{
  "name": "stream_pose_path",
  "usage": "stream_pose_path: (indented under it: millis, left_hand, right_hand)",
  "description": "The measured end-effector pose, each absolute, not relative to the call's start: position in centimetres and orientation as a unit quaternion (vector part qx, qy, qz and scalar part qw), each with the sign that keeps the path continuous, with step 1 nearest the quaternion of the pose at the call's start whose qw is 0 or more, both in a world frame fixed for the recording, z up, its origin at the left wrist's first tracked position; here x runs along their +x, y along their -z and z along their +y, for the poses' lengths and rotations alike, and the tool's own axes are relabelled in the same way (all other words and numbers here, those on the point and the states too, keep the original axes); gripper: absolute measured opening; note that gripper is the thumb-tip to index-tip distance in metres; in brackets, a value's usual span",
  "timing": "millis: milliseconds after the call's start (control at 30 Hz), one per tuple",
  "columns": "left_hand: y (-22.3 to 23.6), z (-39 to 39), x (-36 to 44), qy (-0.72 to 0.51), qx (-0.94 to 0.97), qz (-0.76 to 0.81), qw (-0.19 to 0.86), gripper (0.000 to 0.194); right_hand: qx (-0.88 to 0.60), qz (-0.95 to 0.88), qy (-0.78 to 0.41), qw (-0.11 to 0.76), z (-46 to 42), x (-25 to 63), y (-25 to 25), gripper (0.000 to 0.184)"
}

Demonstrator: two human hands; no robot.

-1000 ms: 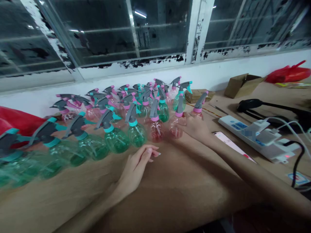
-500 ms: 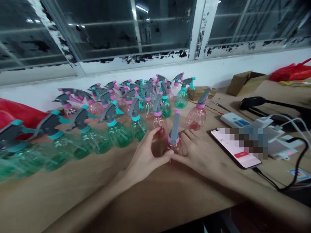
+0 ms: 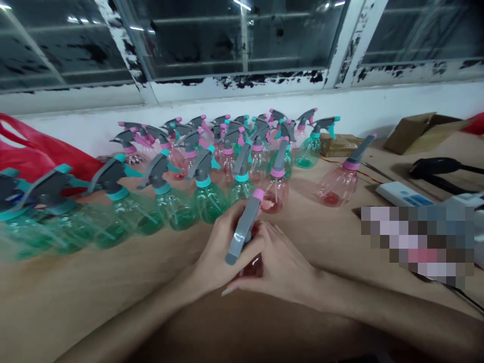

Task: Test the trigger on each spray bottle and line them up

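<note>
A pink spray bottle point(image 3: 252, 266) with a grey trigger head point(image 3: 244, 230) sits between both my hands near the table's front edge, its trigger pointing toward me. My left hand point(image 3: 219, 252) wraps round the bottle's left side and neck. My right hand point(image 3: 282, 267) closes round its right side and front. Just behind stand rows of green spray bottles point(image 3: 209, 199) and pink spray bottles point(image 3: 275, 189) with grey heads. One pink bottle point(image 3: 338, 181) stands apart to the right.
The brown table point(image 3: 113, 292) runs under a window sill. A red plastic bag point(image 3: 30, 156) lies at far left. Cardboard boxes point(image 3: 423, 132), a white power strip point(image 3: 403, 192), black cables and a blurred-out phone point(image 3: 418, 242) lie at right.
My right hand pulled one pink bottle out of the row toward me, and my left hand joined it. Both hands now grip it closer to the front edge, its head turned toward me.
</note>
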State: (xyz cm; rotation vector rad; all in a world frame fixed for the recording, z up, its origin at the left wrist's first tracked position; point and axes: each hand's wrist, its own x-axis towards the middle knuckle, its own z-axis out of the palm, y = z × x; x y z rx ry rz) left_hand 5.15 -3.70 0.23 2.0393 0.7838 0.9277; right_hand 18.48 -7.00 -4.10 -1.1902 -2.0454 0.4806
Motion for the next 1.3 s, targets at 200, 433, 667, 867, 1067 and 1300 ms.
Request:
stream_pose_path:
  millis: [200,433,667,867,1067,1300]
  left_hand:
    - [0.3,-3.6,4.6,-0.44,0.787,0.304,0.308,0.02]
    - [0.0,-2.2,3.9,-0.43,0.809,0.262,0.304,0.035]
    - [-0.4,-1.8,3.0,-0.391,0.817,0.303,0.297,0.037]
    - [-0.5,-1.8,3.1,-0.387,0.806,0.326,0.306,0.036]
    - [-0.5,-1.8,3.0,-0.378,0.803,0.318,0.333,0.035]
    - [-0.5,-1.7,2.8,-0.369,0.817,0.32,0.307,0.037]
  right_hand:
    - [-0.474,-0.797,-0.15,0.343,-6.5,17.4,4.8,0.065]
    - [-0.396,-0.836,-0.223,0.308,-6.3,21.2,6.8,0.085]
    - [-0.415,-0.867,-0.176,0.21,-5.5,24.6,11.3,0.069]
    - [-0.441,-0.857,-0.16,0.212,-5.3,24.6,11.1,0.064]
    - [-0.448,-0.853,-0.176,0.202,-5.3,24.7,10.7,0.062]
    - [-0.44,-0.853,-0.193,0.205,-5.2,24.9,10.3,0.062]
